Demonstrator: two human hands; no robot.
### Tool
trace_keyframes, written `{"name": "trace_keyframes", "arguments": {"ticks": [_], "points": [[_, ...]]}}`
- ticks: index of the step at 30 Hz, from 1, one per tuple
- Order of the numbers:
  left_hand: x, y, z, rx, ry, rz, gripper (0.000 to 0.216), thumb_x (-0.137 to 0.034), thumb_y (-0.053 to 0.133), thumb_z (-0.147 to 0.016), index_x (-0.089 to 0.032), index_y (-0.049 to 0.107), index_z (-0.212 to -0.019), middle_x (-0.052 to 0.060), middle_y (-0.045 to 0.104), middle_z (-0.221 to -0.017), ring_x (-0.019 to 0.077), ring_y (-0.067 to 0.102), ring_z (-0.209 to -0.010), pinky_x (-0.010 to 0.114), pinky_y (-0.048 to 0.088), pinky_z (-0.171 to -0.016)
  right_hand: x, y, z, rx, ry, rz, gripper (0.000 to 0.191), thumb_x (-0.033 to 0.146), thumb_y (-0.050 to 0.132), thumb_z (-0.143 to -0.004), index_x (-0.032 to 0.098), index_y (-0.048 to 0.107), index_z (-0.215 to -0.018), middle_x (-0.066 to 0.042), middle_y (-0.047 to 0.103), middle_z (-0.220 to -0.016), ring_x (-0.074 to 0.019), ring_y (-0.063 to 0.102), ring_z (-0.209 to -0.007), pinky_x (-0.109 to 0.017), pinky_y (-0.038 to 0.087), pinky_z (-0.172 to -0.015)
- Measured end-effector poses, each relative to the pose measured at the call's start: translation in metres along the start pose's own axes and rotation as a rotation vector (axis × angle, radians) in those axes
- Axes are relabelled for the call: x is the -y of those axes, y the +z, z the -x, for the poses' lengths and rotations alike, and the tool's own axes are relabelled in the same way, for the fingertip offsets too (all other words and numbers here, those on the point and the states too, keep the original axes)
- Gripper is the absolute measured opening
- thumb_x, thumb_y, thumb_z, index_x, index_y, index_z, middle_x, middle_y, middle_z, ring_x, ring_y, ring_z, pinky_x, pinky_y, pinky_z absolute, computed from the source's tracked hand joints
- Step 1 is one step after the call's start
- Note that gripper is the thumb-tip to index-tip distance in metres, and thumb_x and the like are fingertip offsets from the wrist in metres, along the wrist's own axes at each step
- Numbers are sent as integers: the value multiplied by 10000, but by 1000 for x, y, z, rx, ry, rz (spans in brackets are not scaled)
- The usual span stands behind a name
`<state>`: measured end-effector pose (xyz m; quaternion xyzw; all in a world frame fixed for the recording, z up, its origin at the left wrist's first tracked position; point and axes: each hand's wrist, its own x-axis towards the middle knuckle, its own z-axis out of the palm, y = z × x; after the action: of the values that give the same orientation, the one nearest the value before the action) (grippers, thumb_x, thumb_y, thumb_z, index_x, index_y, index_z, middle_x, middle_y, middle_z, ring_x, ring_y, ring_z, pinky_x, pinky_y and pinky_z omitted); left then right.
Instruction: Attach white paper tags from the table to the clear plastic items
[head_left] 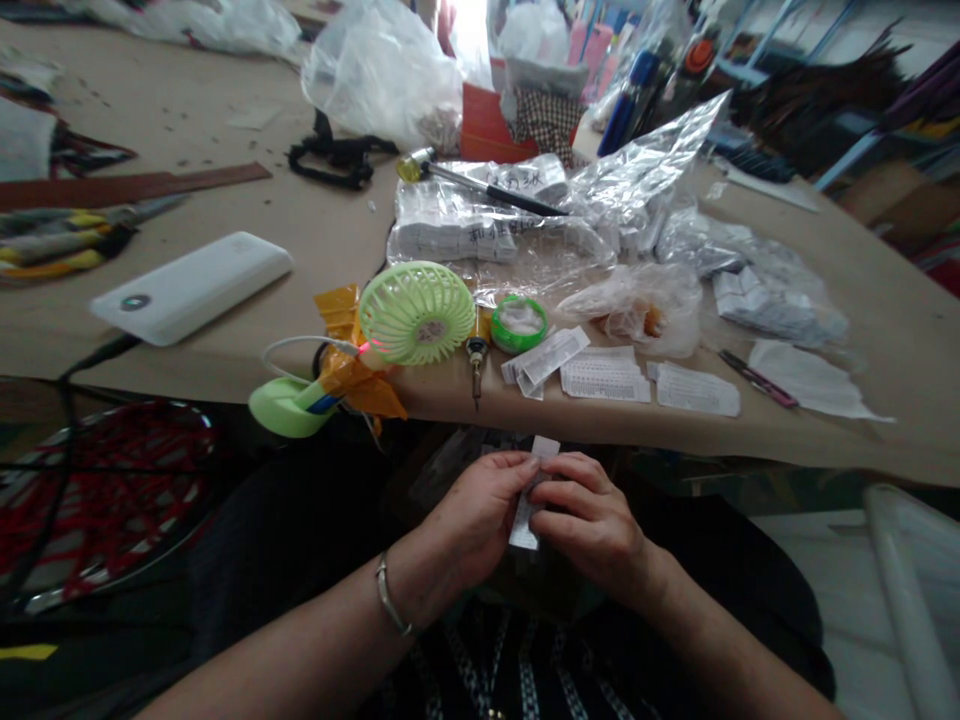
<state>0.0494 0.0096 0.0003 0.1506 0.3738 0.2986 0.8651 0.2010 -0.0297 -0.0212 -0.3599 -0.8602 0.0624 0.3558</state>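
Both hands meet over my lap, just below the table's front edge. Between them is a narrow white printed label strip (526, 525), tilted, its upper end poking out above the fingers. My left hand (480, 510) pinches it from the left with the thumb on top. From the right, my right hand (592, 515) grips it with bent fingers, which hide its middle. On the table edge ahead lie a stack of printed labels (604, 375), a second label stack (697, 388) and some folded strips (553, 360). A green round tub (519, 323) with white stuff inside stands behind them.
A green fan (417, 314) is taped at the table edge, beside a soldering-iron-like tool (476, 365) whose tip overhangs. A white power bank (193, 287) lies left, with a cable. Tweezers (757, 378), plastic bags (637, 310) and a small hammer (480, 185) lie about the table (247, 200).
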Motion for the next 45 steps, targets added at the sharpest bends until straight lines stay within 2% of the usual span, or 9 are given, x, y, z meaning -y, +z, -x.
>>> {"name": "trace_keyframes", "arguments": {"ticks": [4,8,12,15,20,31,36,41,45], "points": [[2,0,-1,-38,3,23,150,-160,739,-630,-71,658,-720,52,631,-656,98,557,-539,182,382,-479,5,2,0,-5,8,-13,107,110,592,-811,203,640,-831,-16,677,-913,-192,529,-1069,-382,463,-921],[4,-2,0,-62,-21,-19,125,-164,716,-687,-83,641,-747,40,627,-604,101,563,-484,192,426,-467,1,-12,1,-13,53,80,221,163,596,-813,190,615,-1031,-53,674,-971,-209,528,-1090,-387,491,-912],[4,-5,-2,-154,-71,-141,103,-191,631,-783,-99,617,-827,92,685,-690,154,638,-561,253,515,-542,-27,-44,14,-215,266,395,371,203,560,-834,182,523,-1202,-110,616,-1086,-262,489,-1149,-479,462,-931],[5,-4,-3,-167,-97,-159,72,-172,599,-805,-100,602,-810,86,685,-680,161,654,-592,248,521,-551,-51,-63,30,-204,443,678,468,281,565,-835,133,472,-1269,-163,560,-1166,-305,462,-1155,-530,411,-951],[5,0,-2,-154,-111,-150,89,-182,614,-794,-93,607,-797,83,681,-662,158,648,-574,241,514,-533,-67,-68,45,-101,482,830,358,250,521,-860,143,551,-1201,-140,598,-1143,-277,501,-1098,-474,402,-928],[4,-3,0,-173,-100,-147,74,-165,577,-815,-95,599,-805,86,676,-666,163,649,-582,256,520,-550,-75,-81,42,-343,432,566,89,175,560,-834,199,639,-866,-52,663,-878,-194,600,-871,-373,468,-826],[0,0,1,-160,-83,-150,113,-154,535,-833,-87,619,-797,94,671,-672,150,629,-554,252,506,-535,-38,-61,21,-499,283,352,187,103,618,-769,229,625,-906,-43,649,-958,-231,593,-994,-452,474,-884],[-2,1,1,-92,20,-34,89,-100,580,-761,-79,630,-691,43,615,-592,87,541,-480,176,412,-465,8,-7,-2,-120,55,70,146,111,563,-811,207,633,-896,-49,653,-961,-221,562,-1022,-434,471,-892],[0,-6,0,-110,82,13,60,-100,648,-666,-97,605,-625,18,588,-586,80,522,-507,169,373,-467,15,19,-5,-54,16,87,134,122,522,-846,187,639,-847,-46,664,-908,-196,555,-1009,-419,440,-935]]}}
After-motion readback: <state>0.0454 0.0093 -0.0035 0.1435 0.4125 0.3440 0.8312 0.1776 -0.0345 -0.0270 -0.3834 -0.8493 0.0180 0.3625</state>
